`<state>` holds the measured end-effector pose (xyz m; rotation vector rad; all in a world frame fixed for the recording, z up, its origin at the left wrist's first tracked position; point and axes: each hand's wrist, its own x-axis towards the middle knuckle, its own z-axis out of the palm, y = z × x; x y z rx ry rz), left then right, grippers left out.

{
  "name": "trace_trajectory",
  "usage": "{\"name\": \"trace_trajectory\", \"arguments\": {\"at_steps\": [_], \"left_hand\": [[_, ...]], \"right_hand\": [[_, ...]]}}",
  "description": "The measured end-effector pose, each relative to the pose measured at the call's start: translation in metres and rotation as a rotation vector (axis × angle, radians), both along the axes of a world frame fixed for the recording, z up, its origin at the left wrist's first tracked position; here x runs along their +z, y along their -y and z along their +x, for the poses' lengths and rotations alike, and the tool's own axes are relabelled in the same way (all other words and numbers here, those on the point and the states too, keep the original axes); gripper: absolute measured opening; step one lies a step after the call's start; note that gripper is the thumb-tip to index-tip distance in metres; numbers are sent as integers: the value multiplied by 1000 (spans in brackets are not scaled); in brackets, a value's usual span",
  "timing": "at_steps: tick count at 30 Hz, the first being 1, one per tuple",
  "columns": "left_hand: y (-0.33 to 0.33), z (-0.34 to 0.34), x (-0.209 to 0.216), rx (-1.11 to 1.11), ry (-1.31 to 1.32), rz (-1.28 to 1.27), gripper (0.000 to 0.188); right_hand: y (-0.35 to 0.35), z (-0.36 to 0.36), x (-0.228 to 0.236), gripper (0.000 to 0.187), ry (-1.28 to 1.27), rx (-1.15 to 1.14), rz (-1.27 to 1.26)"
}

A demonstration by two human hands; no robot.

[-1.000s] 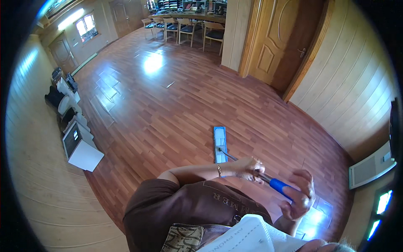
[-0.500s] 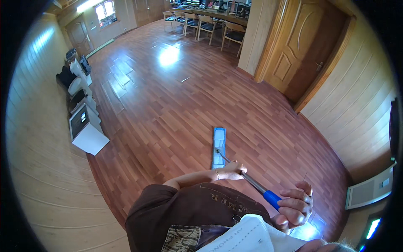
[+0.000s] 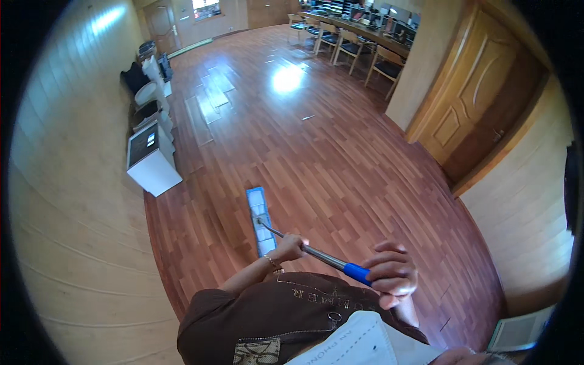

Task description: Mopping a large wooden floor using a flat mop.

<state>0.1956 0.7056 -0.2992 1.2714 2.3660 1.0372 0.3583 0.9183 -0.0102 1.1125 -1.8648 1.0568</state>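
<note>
I hold a flat mop with both hands. Its long blue-edged head lies flat on the wood-look floor, left of the middle. My left hand is closed around the metal pole a short way above the head, and a bracelet circles that wrist. Higher on the same mop handle, my right hand curls round the blue grip at its top end. The pole slants from the head up toward my right side.
Along the left wall stands a white box-shaped appliance with several other items behind it. Wooden chairs line a long cluttered desk at the far right. A closed wooden door is on the right, and a pale unit stands low at the right.
The mop head has slid left across the floor, and both hands have moved left with the pole. The view has turned, so the room appears shifted to the right.
</note>
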Motion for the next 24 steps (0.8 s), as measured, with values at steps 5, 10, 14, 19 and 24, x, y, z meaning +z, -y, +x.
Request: {"name": "trace_trajectory", "arguments": {"at_steps": [5, 10, 14, 19, 24], "left_hand": [[78, -3, -15, 264, -52, -71, 14], [142, 3, -18, 471, -100, -194, 16], [185, 18, -30, 612, -98, -236, 17], [229, 52, -54, 808, -9, -317, 17], [237, 71, -51, 847, 100, -411, 17]], "right_hand": [[34, -45, -7, 23, 231, 292, 50], [65, -86, -34, 21, 419, 524, -1], [88, -107, -55, 24, 604, 631, -10], [111, -119, -88, 23, 963, 690, -26], [116, -125, -90, 23, 983, 587, 16]]}}
